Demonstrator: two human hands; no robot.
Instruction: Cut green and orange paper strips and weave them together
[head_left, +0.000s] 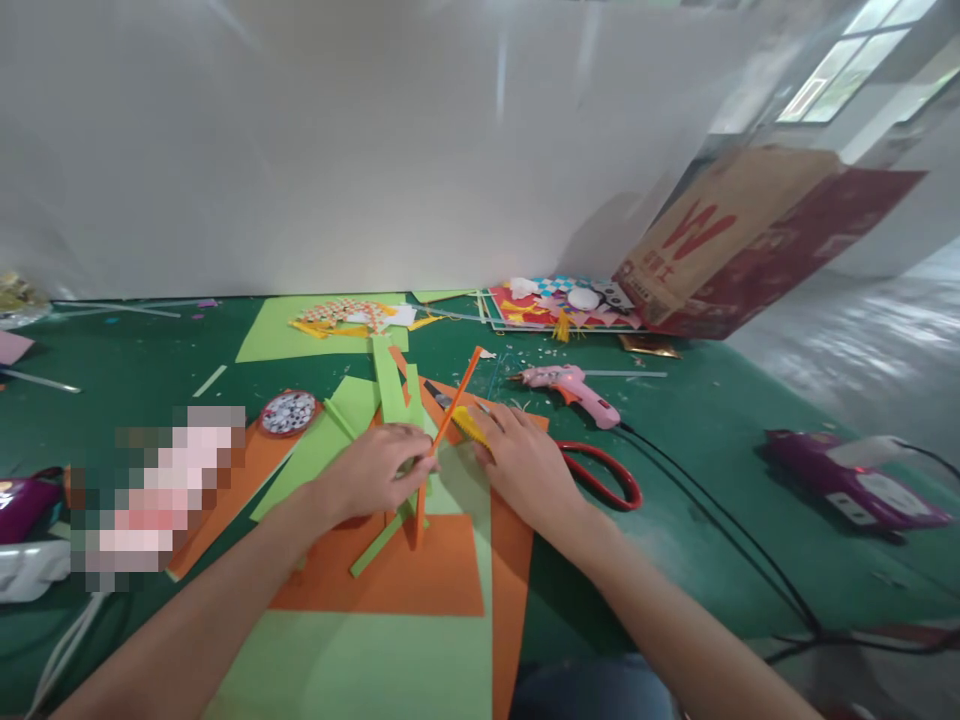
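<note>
The left hand (pixel 379 470) has its grip closed on a thin orange paper strip (pixel 448 420), which slants up over orange and green sheets (pixel 420 575) on the green counter (pixel 697 440). The right hand (pixel 525 462) lies flat — grip apart — pressing a yellow comb-like piece (pixel 469 425). This looks like the folding step; the next move calls for steady creasing.

glue gun (pixel 571 388) behind scissors (pixel 604 472), right of paper sheets (pixel 420 580)

Orange paper strip (pixel 450 410): long, narrow, tilted, upper end pointing up-right, lower part pinched in your left hand (pixel 379 470). Yellow craft knife (pixel 469 425): lies flat under your right hand's (pixel 525 465) fingertips, on orange paper sheet (pixel 420 575), just beside strip.
</note>
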